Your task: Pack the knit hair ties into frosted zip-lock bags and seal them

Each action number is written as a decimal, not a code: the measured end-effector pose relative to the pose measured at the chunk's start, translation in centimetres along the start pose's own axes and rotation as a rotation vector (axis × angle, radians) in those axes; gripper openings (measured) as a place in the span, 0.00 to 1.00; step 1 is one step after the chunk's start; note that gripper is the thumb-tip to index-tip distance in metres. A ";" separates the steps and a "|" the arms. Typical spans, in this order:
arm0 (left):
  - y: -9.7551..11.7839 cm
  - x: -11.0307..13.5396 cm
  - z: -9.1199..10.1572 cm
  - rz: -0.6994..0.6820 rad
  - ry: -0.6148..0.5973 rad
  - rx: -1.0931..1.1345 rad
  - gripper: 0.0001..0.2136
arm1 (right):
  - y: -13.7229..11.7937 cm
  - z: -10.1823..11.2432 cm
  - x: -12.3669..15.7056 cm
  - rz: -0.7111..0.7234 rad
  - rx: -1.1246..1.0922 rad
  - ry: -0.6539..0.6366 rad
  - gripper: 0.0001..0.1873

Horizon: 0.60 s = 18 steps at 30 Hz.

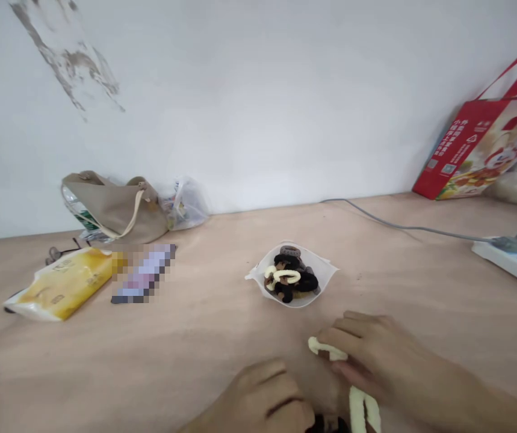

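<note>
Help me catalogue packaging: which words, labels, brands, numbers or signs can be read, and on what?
Red bag: white Chinese characters, one line seemingly starting "小"; the rest too blurred to read surely.
Red bag: what looks like a triangular sign, and square codes too small to read.
Yellow pack: faint print, too blurred.
Phone: pixelated, unreadable.
No brand or number is legible.

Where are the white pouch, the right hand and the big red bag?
White pouch (326, 274), head view: bare inner wall, right side.
Right hand (382, 347), head view: back of the hand.
Red bag (488, 151), head view: printed side.
</note>
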<state>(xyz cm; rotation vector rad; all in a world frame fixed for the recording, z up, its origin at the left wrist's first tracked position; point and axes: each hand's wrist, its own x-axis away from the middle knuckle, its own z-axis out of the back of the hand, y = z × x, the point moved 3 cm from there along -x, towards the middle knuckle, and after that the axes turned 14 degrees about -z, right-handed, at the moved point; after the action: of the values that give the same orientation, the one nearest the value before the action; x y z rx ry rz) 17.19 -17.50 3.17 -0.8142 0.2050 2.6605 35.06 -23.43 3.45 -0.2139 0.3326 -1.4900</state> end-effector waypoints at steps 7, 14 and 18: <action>0.1 -0.8 -1.0 -0.017 -0.072 -0.148 0.08 | 0.0 1.1 0.0 0.162 -0.121 0.308 0.14; 0.4 -1.7 0.5 0.028 -0.110 -0.040 0.07 | 0.5 3.9 -3.0 0.071 -0.023 0.746 0.13; -1.6 -2.5 2.8 -0.038 0.149 -0.274 0.09 | 0.2 2.6 -0.4 0.204 -0.099 0.532 0.11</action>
<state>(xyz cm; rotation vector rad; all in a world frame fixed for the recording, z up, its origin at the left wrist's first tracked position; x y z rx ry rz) 18.28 -16.06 6.84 -1.0904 -0.1409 2.6272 36.17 -23.23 5.88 0.1422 0.8318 -1.3109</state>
